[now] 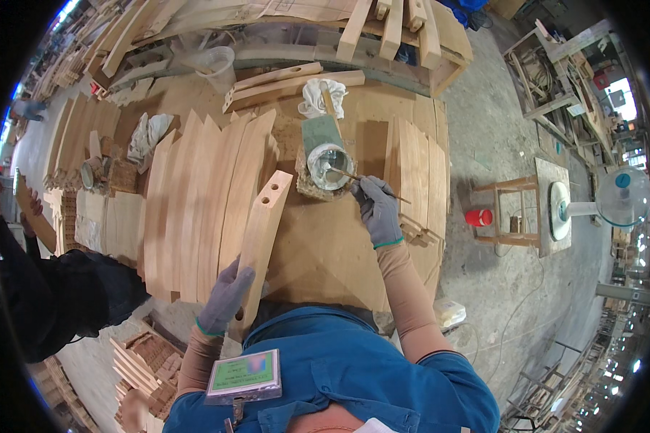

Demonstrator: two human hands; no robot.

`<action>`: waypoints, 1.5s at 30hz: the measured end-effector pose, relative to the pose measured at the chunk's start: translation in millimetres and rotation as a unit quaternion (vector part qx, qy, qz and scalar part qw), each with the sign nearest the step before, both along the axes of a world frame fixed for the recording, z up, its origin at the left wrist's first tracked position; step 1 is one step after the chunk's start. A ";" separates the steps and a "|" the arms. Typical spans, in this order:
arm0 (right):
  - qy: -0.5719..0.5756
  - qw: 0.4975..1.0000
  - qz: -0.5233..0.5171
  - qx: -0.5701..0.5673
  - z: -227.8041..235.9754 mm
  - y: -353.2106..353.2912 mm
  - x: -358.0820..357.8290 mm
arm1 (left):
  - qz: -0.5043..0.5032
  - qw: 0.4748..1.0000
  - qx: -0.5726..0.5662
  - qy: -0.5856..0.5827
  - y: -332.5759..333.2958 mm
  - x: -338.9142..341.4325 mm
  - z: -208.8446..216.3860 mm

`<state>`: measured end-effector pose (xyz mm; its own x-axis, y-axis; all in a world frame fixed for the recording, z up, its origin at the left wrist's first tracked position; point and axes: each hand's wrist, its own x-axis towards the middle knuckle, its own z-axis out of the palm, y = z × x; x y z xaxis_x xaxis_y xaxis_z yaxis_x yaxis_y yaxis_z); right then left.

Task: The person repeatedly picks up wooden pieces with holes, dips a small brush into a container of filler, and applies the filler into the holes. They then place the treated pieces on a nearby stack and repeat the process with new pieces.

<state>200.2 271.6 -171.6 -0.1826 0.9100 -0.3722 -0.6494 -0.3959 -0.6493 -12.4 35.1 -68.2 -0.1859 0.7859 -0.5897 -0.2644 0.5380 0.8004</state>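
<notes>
My left hand (226,297), in a grey glove, grips the lower part of a pale wooden bar (263,227). The bar stands tilted, its upper end with two round holes pointing away from me. In my gloved right hand (378,209) is a thin stick (347,174), pinched between the fingers. Its tip reaches into a round tub (313,173) of white, glue-like paste. Behind the tub lies a flat grey-green piece (321,133). A row of wooden bars (195,209) lies side by side left of the held one. More bars (420,169) are stacked beyond my right hand.
Cardboard (318,252) covers the worktable. A white rag (318,101) and a translucent bucket (217,68) sit at its far side. On the left, a person in dark clothing (58,296) holds a board. A wooden stool (509,209) and red can (478,217) stand right.
</notes>
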 end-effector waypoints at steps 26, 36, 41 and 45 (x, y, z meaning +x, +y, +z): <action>0.043 0.969 0.027 0.241 143.4 -93.5 21.1 | -0.120 0.983 0.124 0.064 -22.6 25.9 50.2; -0.047 0.936 0.037 0.346 152.0 -97.6 25.9 | -0.093 0.972 0.188 0.103 -29.7 31.7 51.3; -0.180 0.887 0.047 0.422 158.0 -103.5 28.1 | -0.093 0.978 0.166 0.090 -28.2 32.8 55.5; -0.079 0.929 0.060 0.357 156.2 -108.9 27.1 | -0.101 0.980 0.149 0.084 -25.4 33.3 58.4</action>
<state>227.4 162.8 -15.4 -0.2927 0.9119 0.2877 -0.5020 0.1095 -0.8579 20.9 9.7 -9.9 -0.0831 0.9495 -0.3026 -0.0270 0.3014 0.9531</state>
